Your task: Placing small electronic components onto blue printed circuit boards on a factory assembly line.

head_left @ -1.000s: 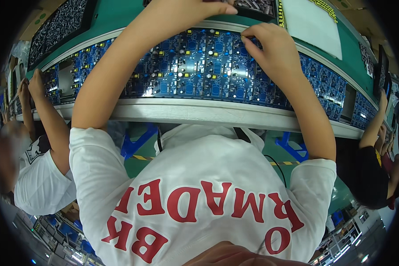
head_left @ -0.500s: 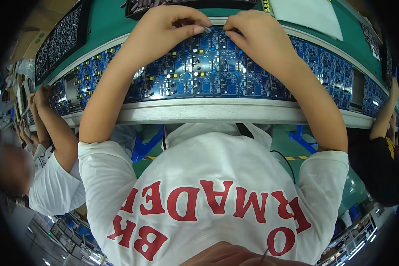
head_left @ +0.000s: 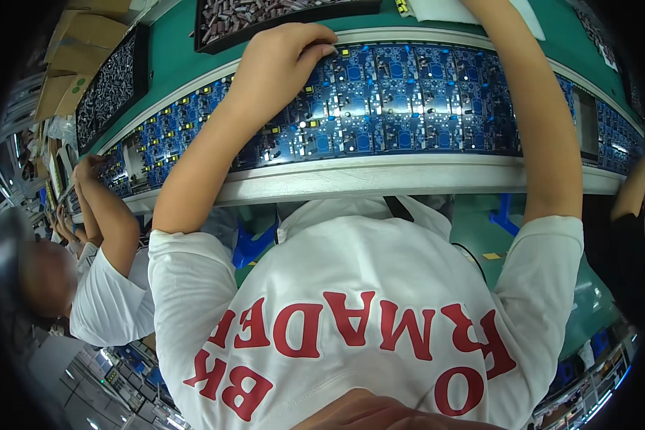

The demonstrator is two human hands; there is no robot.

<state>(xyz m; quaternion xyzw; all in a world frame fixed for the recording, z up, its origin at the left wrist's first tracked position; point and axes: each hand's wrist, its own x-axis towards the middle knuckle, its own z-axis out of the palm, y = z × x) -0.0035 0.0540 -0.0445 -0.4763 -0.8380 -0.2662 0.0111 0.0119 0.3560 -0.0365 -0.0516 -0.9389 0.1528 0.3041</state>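
Note:
My left hand (head_left: 287, 61) is at the far edge of a row of blue circuit boards (head_left: 387, 136). Its thumb and fingertips are pinched together just above the boards, beside a yellow component (head_left: 345, 53). Whatever they hold, if anything, is too small to make out. My right forearm (head_left: 534, 93) reaches over the boards toward the top of the picture, with the hand itself beyond the upper edge. Small white, blue and yellow components stand on the boards.
A metal rail (head_left: 380, 175) borders the boards nearest me. Beyond them stand a black tray of brownish cylindrical parts (head_left: 229, 18) and a dark tray of small parts (head_left: 111, 93). A white pad (head_left: 437, 11) lies at the far right. A co-worker (head_left: 115, 287) sits left.
My right hand has left the boards, moving far and right out of the picture. My left hand stays at the boards' far edge. The view has shifted, showing more of the parts tray.

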